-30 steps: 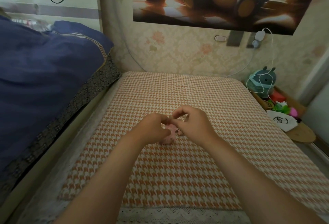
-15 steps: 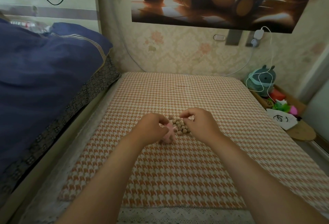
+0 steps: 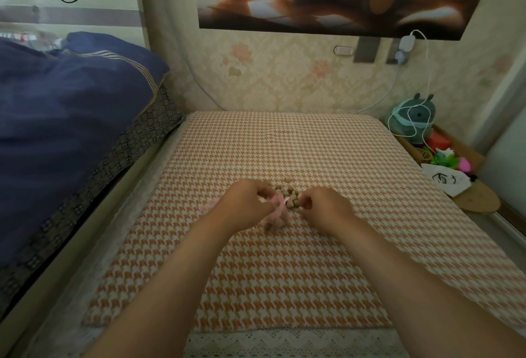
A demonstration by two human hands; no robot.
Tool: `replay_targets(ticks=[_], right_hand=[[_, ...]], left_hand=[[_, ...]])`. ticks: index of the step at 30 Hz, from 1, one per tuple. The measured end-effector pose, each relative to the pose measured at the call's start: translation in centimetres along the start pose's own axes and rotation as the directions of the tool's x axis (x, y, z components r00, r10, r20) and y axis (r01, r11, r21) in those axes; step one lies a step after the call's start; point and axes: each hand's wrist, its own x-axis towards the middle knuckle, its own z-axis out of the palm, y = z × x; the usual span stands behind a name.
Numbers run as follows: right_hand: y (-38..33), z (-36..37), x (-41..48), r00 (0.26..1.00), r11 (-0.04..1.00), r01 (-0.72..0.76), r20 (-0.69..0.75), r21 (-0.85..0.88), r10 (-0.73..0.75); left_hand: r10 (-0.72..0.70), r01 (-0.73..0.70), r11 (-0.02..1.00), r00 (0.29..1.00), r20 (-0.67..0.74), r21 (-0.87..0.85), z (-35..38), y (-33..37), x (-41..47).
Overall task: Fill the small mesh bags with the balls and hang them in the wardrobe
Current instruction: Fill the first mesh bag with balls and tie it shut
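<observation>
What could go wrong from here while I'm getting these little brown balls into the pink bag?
1. The balls sit loose in a pile on the soft checked cover. A nudge from your right hand, which pinches at them, could send some rolling toward the edges.
2. Your left hand holds the pink bag bunched up, with its mouth hidden from view, so balls may miss it and drop back.

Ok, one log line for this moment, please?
step: filling bag | left hand: grips pink mesh bag | right hand: at brown balls, grasp unclear | surface: houndstooth mat
</observation>
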Motion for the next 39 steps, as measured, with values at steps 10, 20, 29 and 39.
replay_targets(ticks=[10,20,29,39], right_hand=[[-3.1,-3.9,-1.4,0.966,0.885,0.204,-0.232,0.419,-0.114],[-3.8,-3.8,-2.8,0.941,0.939,0.320,-0.159,0.124,-0.300],[-3.3,-3.9,-2.6,0.939,0.936,0.345,-0.032,0.073,-0.343],[-0.1,-4.9,-2.8,0.983,0.969,0.183,-0.043,0.166,-0.178]], left_hand=[[0.026,-0.026,1.000,1.000,0.000,-0.005,0.3,-0.2,0.2],[0.042,-0.042,0.997,0.999,0.004,-0.062,0.4,-0.2,0.0],[0.051,-0.053,0.994,0.999,-0.018,-0.096,0.3,-0.5,0.8],[0.020,-0.018,0.999,0.997,-0.069,0.028,3.3,-1.5,2.7]])
